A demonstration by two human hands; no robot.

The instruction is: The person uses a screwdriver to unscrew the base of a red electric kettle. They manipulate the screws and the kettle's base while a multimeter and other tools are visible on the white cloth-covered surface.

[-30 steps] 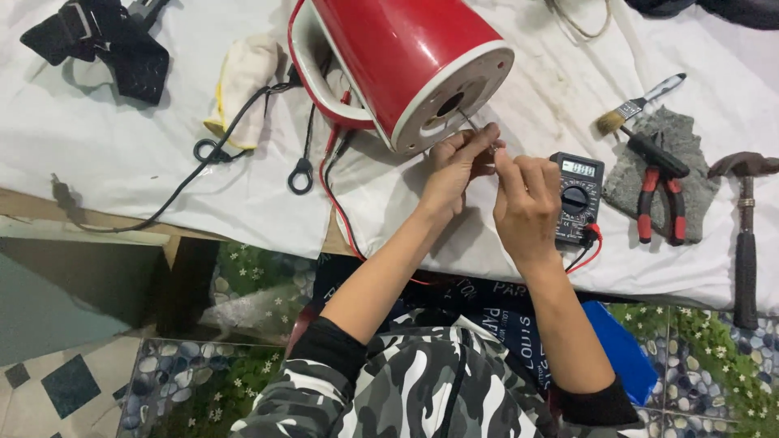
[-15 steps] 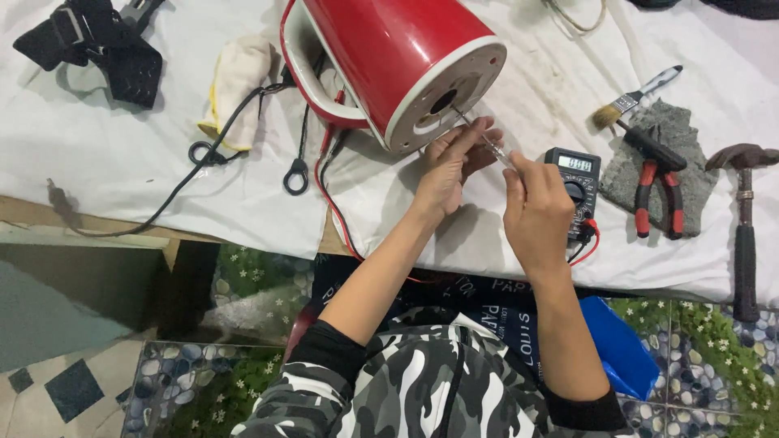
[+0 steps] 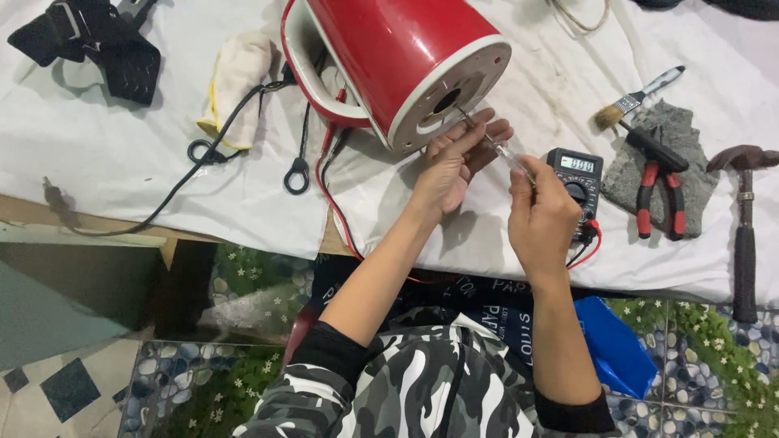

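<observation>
Gripping a clear-handled tester screwdriver (image 3: 497,148), the right hand (image 3: 542,217) aims its tip into the base of the red electric kettle (image 3: 403,58) lying on its side; the left hand (image 3: 456,160), fingers loosely spread, steadies that base. Base remains attached; a multimeter (image 3: 578,180) waits beside.

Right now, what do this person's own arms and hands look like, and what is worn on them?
Both hands, the left hand and the right hand, are bare: no gloves, rings or watch visible. The forearms are uncovered; black cuffs sit pushed up near the elbows, below a grey, black and white camouflage top.
</observation>
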